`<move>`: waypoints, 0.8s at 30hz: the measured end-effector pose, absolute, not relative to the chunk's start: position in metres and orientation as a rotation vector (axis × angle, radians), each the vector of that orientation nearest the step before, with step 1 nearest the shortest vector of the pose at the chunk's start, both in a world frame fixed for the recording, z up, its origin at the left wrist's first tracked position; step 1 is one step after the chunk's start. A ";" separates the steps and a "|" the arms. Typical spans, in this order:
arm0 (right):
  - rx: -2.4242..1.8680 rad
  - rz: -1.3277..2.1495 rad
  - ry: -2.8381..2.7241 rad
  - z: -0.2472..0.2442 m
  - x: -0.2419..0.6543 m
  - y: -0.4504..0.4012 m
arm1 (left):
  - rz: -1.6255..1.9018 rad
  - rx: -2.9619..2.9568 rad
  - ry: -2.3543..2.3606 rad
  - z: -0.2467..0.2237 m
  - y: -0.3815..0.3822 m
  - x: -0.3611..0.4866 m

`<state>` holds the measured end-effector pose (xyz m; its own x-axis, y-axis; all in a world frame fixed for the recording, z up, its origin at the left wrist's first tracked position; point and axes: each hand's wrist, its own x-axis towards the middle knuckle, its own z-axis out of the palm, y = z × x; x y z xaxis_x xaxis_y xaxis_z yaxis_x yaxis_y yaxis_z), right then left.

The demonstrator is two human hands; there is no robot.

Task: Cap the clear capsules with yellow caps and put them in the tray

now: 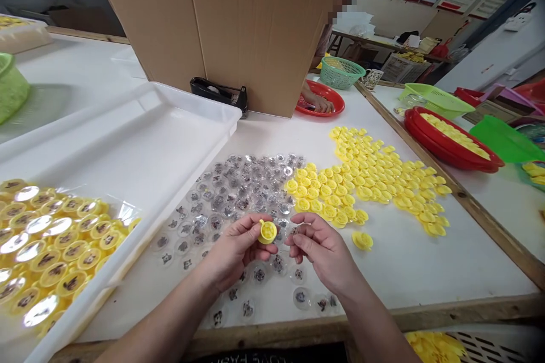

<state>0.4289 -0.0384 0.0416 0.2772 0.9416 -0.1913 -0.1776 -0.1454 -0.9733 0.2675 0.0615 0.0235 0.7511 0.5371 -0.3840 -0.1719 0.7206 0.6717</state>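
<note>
Over my remote link I see a black garment just below the near edge of the table, its pale capitals, partly cut off, reading roughly "LOVE FASH". The left forearm and right forearm are bare, as are the left grip and right grip.

The cup is yellow; the clear discs bear dark prints.

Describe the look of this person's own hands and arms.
The left hand and right hand are ungloved, with no rings visible. Both forearms are bare, without sleeves, watch or bracelet in view. Dark cloth with pale lettering shows below.
</note>
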 end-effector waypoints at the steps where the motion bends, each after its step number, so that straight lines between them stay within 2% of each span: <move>1: -1.302 1.199 -0.759 0.043 0.425 -0.036 | 0.417 0.658 0.595 0.023 0.060 0.268; 7: -1.430 1.132 -0.897 0.039 0.411 -0.025 | 0.470 0.625 0.560 0.023 0.058 0.271; 14: -1.556 0.399 -1.493 0.044 0.411 -0.025 | 0.494 0.588 0.511 0.022 0.059 0.270; 16: -1.551 0.290 -1.606 0.047 0.412 -0.025 | 0.513 0.600 0.483 0.022 0.059 0.269; 24: -1.568 0.279 -1.650 0.051 0.414 -0.025 | 0.552 0.651 0.495 0.020 0.058 0.270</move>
<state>0.4144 -0.0246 0.0512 0.1151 0.9083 0.4021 0.7261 0.1993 -0.6581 0.2701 0.0583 0.0196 0.7466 0.6152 -0.2532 -0.3178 0.6642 0.6766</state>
